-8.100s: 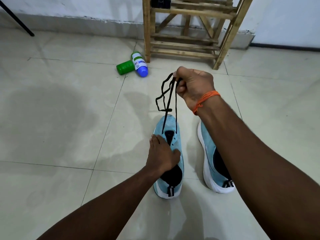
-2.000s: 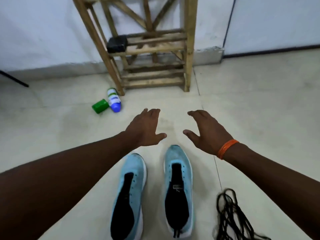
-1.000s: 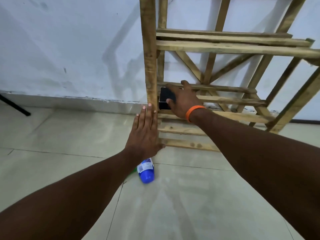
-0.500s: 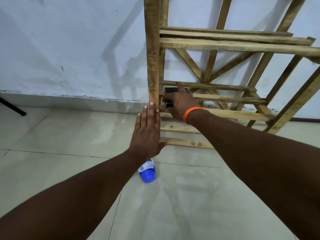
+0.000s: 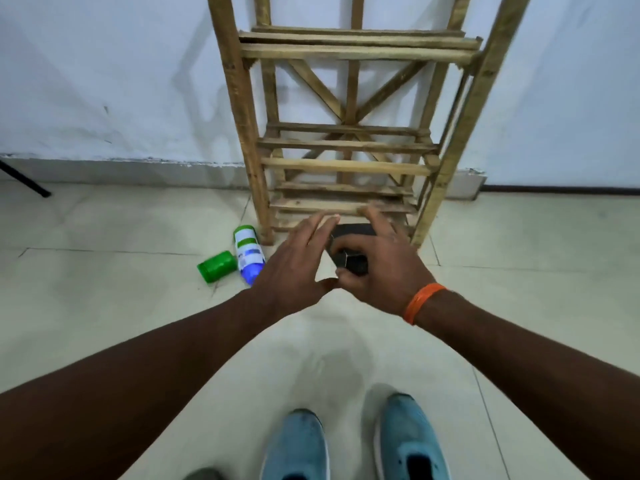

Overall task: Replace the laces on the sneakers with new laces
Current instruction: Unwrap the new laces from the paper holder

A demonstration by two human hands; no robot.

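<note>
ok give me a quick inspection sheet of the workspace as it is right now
surface: pale tiled floor
job's things: two blue sneakers side by side at the bottom edge; small black box held up in front of the rack; no laces seen
clutter: green jar and white bottle lying by the rack's left leg
hands: right hand grips the black box; left hand open beside it
cables: nothing seen
surroundings: wooden rack against a white wall; black pole far left
</note>
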